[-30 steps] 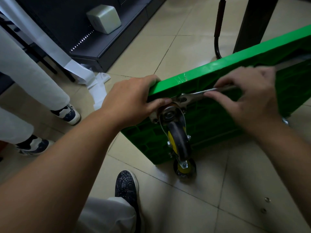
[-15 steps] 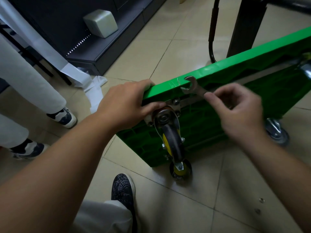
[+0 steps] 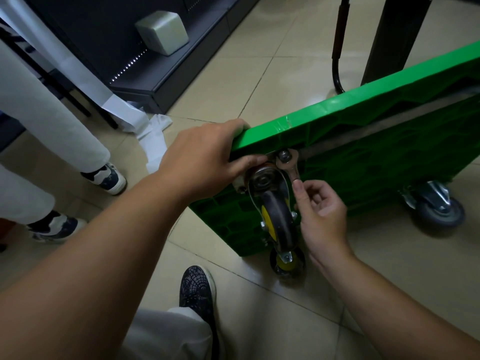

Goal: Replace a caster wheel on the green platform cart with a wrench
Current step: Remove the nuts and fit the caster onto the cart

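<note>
Green platform cart [image 3: 363, 162] on its long edge on the tiled floor [image 3: 389, 281], underside facing the camera. Gripping its top corner with the left hand [image 3: 207, 157], thumb lying just beside the caster's mounting plate. Pinching the lower end of the steel wrench [image 3: 291, 170] between thumb and curled fingers of the right hand [image 3: 322, 211], holding its head around the bolt [image 3: 284, 155] just above the black-and-yellow caster wheel [image 3: 278, 219].

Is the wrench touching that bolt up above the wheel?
Touching. The head view shows the open end of the wrench fitted round the bolt, metal against metal with no gap, while the right hand pinches its handle.
</note>
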